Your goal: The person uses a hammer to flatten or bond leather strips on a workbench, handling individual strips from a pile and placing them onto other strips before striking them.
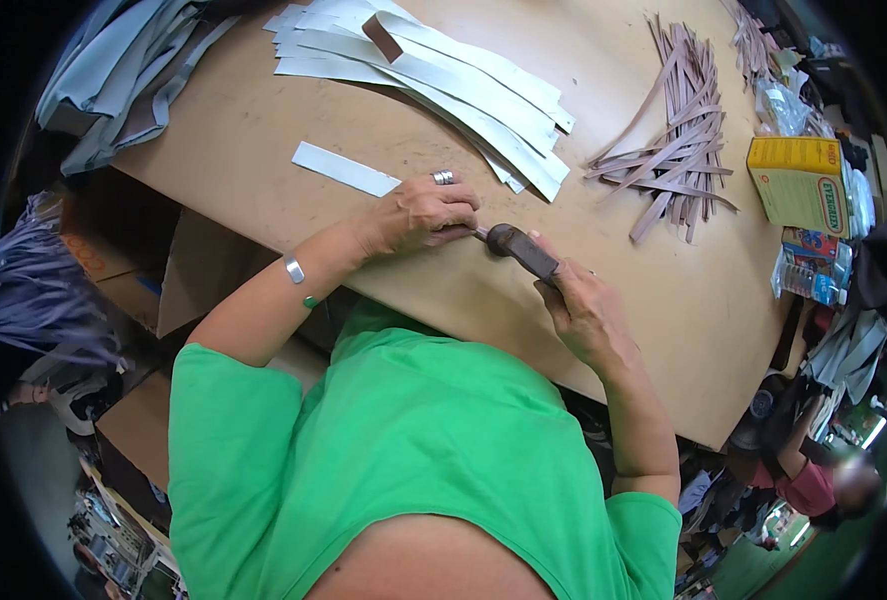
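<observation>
Both hands are working at the near edge of the brown worktable, left hand pinching a small piece, right hand gripping a dark-handled tool against it, while pale strips and brown strips beyond are lying untouched.

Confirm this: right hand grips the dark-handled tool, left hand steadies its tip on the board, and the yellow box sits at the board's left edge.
Wrong on the box. The head view shows the yellow box at the board's right edge. The right hand does grip the tool; the left hand is at its tip.
</observation>
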`<state>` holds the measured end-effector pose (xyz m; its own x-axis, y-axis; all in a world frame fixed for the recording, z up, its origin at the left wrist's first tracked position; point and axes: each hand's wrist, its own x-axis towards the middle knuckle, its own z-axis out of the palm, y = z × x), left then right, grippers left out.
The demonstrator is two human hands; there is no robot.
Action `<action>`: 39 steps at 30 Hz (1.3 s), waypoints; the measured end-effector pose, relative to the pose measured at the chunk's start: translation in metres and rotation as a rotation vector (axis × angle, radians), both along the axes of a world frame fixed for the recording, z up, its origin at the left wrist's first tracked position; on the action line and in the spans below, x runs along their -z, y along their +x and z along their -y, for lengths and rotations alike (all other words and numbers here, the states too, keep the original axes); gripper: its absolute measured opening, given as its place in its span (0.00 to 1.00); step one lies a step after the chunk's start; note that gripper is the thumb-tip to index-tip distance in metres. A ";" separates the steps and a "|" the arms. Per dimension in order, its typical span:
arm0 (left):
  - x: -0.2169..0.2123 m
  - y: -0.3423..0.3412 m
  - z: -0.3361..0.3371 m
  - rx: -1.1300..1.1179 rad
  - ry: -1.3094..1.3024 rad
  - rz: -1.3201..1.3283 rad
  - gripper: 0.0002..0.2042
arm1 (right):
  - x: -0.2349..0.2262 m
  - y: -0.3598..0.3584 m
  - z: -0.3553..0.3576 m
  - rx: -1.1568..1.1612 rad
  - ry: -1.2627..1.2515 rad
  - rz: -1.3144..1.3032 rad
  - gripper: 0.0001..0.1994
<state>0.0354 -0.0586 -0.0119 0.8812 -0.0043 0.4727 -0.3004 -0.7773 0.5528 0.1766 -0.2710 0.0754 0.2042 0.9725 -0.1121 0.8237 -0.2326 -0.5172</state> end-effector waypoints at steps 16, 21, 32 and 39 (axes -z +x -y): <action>-0.003 -0.017 -0.017 -0.044 0.018 0.012 0.08 | 0.011 -0.006 -0.016 -0.089 0.057 0.080 0.32; -0.002 -0.020 -0.019 -0.059 0.039 0.010 0.09 | 0.011 -0.008 -0.018 -0.081 0.052 0.064 0.33; -0.005 -0.028 -0.030 -0.059 0.036 0.012 0.09 | 0.005 -0.011 -0.038 -0.136 0.053 0.051 0.30; -0.008 -0.041 -0.041 -0.096 0.004 -0.023 0.09 | 0.011 -0.013 -0.038 -0.144 0.080 0.003 0.28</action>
<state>-0.0054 -0.0175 -0.0042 0.8882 0.0787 0.4527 -0.2117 -0.8044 0.5552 0.1639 -0.2331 0.0649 0.0626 0.9975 -0.0329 0.8472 -0.0705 -0.5265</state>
